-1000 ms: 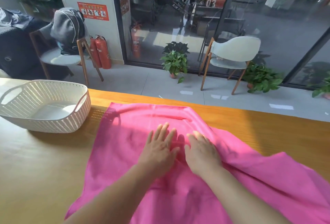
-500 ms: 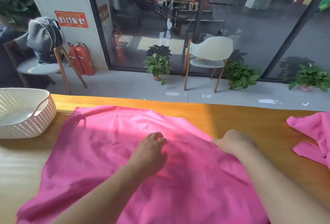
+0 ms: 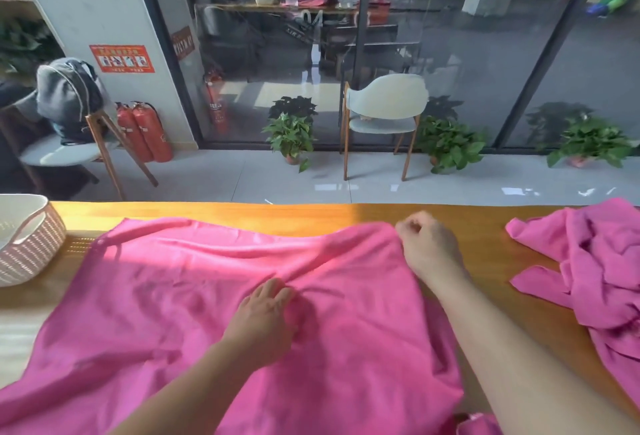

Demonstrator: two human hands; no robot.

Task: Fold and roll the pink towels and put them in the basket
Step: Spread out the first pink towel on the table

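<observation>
- Wooden worktop [image 3: 311, 213] runs the full width, sunlit along its far edge; beyond it a tiled floor, glass wall, potted plants and a pale chair [image 3: 384, 105].
- Spread pink towel [image 3: 173, 296] covers the worktop's middle, laid flat, likely for the first fold.
- Second pink towel [image 3: 595, 268] sits crumpled at the right edge, waiting.
- White basket [image 3: 31, 244] waits at the left edge.
- Left hand [image 3: 263, 320] rests mid-towel, fingers together, pinning it.
- Right hand [image 3: 427, 247] has its fingers clamped on the far right corner, seemingly to tug it straight.

Probably an office lobby: glass wall [image 3: 433, 53], fire extinguishers [image 3: 145, 131].
</observation>
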